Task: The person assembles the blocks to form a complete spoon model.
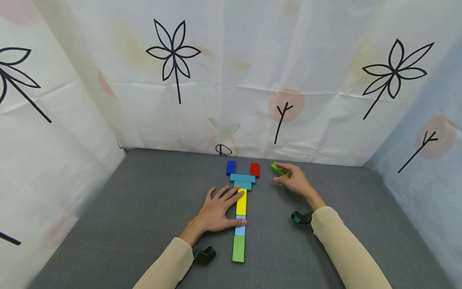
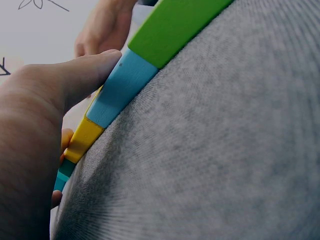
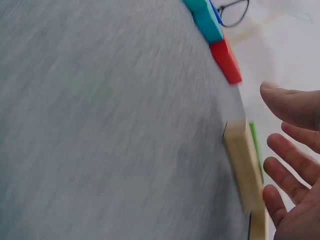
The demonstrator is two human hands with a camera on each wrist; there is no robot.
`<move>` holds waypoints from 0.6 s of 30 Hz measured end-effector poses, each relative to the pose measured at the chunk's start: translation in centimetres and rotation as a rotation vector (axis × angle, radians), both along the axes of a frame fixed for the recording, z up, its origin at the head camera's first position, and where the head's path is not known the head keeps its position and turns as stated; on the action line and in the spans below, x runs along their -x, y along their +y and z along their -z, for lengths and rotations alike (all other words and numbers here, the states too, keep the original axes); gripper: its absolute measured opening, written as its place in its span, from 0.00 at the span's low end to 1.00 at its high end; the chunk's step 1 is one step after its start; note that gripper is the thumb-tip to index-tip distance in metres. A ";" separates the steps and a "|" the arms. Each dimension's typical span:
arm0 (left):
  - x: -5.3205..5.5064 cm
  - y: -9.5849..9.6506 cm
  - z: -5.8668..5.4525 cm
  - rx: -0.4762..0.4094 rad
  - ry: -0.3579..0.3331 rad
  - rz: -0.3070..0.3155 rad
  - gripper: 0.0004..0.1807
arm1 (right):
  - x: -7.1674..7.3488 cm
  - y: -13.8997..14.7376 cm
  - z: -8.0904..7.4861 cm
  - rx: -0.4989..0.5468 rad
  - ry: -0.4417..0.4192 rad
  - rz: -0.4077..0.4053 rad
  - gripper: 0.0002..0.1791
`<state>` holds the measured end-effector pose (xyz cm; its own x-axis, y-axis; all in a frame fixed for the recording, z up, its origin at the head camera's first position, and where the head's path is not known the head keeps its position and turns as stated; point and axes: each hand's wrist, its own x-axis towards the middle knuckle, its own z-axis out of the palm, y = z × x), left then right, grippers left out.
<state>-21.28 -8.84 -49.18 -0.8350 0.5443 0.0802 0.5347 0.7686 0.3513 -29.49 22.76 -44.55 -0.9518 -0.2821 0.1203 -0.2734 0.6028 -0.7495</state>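
A line of blocks runs up the table: a green block [image 1: 238, 249], a light blue block [image 1: 240, 226] and a yellow block [image 1: 241, 202]. Above it lie a short teal block [image 1: 242, 186] and a longer teal block [image 1: 242, 178] crosswise, then a dark blue block [image 1: 231, 167] and a red block [image 1: 255, 169]. My left hand [image 1: 216, 210] lies with fingers spread, thumb at the light blue block and fingertips by the yellow and teal ones. To the right, my right hand [image 1: 296, 180] hovers beside another green block [image 1: 277, 168] and a plain wooden block [image 3: 242, 162], thumb and fingers apart.
A second wooden piece [image 3: 257, 225] shows at the bottom of the right wrist view. The grey table [image 1: 162, 224] ends at the back against a white curtain [image 1: 234, 72] with printed flowers. Dark bands [image 1: 204, 255] sit on both wrists.
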 end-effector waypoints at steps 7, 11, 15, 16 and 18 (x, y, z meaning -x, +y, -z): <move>0.0 -0.1 0.1 -0.001 0.012 0.003 0.51 | -0.9 1.7 1.1 0.024 0.074 0.020 0.30; 0.0 -0.1 0.2 -0.004 0.016 0.005 0.51 | -1.4 2.1 1.4 -0.001 0.099 0.013 0.30; 0.0 -0.1 0.2 -0.007 0.014 0.008 0.51 | -1.8 2.3 1.8 -0.014 0.127 0.017 0.30; 0.0 0.0 0.2 -0.007 0.012 0.008 0.51 | -1.9 2.4 1.9 -0.015 0.139 0.021 0.30; 0.0 0.0 0.1 -0.010 0.012 0.007 0.51 | -2.0 2.4 2.1 -0.015 0.155 0.027 0.28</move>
